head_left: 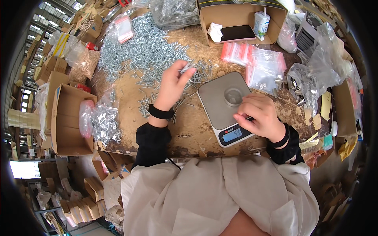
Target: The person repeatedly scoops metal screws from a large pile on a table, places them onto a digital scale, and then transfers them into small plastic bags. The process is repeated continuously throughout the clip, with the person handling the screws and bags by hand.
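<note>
My left hand is raised beside the heap of silver screws, its thumb and fingers closed on a few screws. A flat digital scale with a lit display lies in front of me on the worn wooden table. On its plate stands a small round clear cup. Over the scale's right side, next to the cup, my right hand has its fingers curled and pinched together. Whatever those fingers hold, if anything, is hidden.
Red-edged zip bags lie beyond the scale. Behind them a cardboard box holds a phone and a drink carton. Bags of metal parts sit at the left, near an open carton; more plastic bags lie right.
</note>
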{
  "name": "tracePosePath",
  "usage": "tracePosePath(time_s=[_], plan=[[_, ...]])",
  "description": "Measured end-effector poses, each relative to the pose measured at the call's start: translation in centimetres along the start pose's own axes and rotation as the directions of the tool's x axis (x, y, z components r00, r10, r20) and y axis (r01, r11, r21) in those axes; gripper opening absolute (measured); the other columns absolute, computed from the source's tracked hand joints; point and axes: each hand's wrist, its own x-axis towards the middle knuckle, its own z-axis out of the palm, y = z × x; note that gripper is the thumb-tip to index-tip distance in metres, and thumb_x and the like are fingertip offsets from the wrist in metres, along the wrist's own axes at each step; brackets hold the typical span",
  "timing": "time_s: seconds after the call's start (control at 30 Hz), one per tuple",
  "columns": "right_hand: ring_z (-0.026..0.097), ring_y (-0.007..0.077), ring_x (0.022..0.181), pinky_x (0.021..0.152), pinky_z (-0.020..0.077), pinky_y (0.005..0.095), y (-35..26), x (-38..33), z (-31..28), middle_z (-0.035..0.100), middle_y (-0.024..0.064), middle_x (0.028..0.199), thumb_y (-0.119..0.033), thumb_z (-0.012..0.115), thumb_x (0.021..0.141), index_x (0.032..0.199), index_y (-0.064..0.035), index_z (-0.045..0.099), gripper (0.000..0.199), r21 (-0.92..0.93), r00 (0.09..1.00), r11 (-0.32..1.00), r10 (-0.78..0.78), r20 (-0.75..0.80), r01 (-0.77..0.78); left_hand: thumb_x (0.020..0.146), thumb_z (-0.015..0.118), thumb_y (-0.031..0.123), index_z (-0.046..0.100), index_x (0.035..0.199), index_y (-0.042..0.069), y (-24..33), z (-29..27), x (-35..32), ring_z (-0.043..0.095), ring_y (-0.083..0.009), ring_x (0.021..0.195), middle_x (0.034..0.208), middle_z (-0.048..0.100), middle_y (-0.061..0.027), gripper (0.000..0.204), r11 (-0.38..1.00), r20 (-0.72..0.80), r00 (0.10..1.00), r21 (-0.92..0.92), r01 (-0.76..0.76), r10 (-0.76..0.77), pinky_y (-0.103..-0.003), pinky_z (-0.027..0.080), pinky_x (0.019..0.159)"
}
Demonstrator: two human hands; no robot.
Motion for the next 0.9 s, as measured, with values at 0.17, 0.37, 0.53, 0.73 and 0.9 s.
tracePosePath(time_s=[0.17, 0.37, 0.53, 0.73, 0.9], plan=[[0.059, 0.0287, 0.062, 0.056, 0.0459, 0.0386, 0.1, 0.0, -0.2, 0.060, 0.0073, 0.072, -0.011, 0.075, 0.080, 0.077, -0.0071, 0.059, 0.017, 0.003, 1.000, 1.000, 0.009, -0.022, -0.008, 0.096, 0.070, 0.014, 0.060, 0.100, 0.001, 5.6, 4.0, 0.4, 0.051, -0.0039, 0.068, 0.081, 0.058, 0.0016, 0.017, 0.998, 0.285, 0.957, -0.060, -0.037, 0.053, -0.023, 0.043, 0.057], [0.059, 0.0289, 0.062, 0.057, 0.0473, 0.0386, 0.3, 0.1, -0.7, 0.059, 0.0073, 0.072, -0.010, 0.076, 0.079, 0.077, -0.0070, 0.059, 0.018, 0.002, 0.998, 1.000, 0.023, -0.053, -0.023, 0.091, 0.075, 0.014, 0.059, 0.100, 0.001, 6.6, 7.6, 0.7, 0.054, -0.0090, 0.060, 0.080, 0.061, -0.0061, 0.022, 0.974, 0.279, 0.933, -0.050, -0.222, 0.227, -0.026, 0.044, 0.054], [0.058, 0.0292, 0.061, 0.058, 0.0479, 0.0386, 0.4, 0.0, -0.8, 0.058, 0.0072, 0.070, -0.010, 0.076, 0.079, 0.078, -0.0070, 0.058, 0.018, 0.001, 0.998, 1.000, 0.008, -0.063, -0.008, 0.090, 0.075, 0.014, 0.060, 0.101, 0.001, 7.2, 8.4, 0.3, 0.056, -0.0116, 0.063, 0.083, 0.063, -0.0079, 0.022, 0.971, 0.180, 0.955, 0.003, -0.240, 0.235, -0.027, 0.046, 0.056], [0.058, 0.0293, 0.061, 0.058, 0.0479, 0.0384, 0.5, 0.1, -0.8, 0.057, 0.0073, 0.069, -0.009, 0.076, 0.079, 0.077, -0.0067, 0.058, 0.018, -0.031, 0.997, 0.999, 0.002, -0.082, -0.005, 0.090, 0.075, 0.011, 0.061, 0.101, 0.001, 6.7, 9.1, 0.5, 0.057, -0.0134, 0.063, 0.085, 0.063, -0.0090, 0.021, 0.951, 0.139, 0.941, 0.002, -0.311, 0.307, -0.028, 0.044, 0.054], [0.058, 0.0289, 0.060, 0.057, 0.0477, 0.0386, 0.7, -0.1, -0.8, 0.058, 0.0072, 0.070, -0.009, 0.076, 0.079, 0.077, -0.0064, 0.059, 0.017, -0.006, 0.997, 1.000, 0.022, -0.078, -0.022, 0.087, 0.076, 0.010, 0.063, 0.100, 0.002, 6.8, 8.4, 0.1, 0.058, -0.0136, 0.064, 0.085, 0.064, -0.0085, 0.020, 0.968, 0.191, 0.951, 0.002, -0.250, 0.245, -0.028, 0.047, 0.057]])
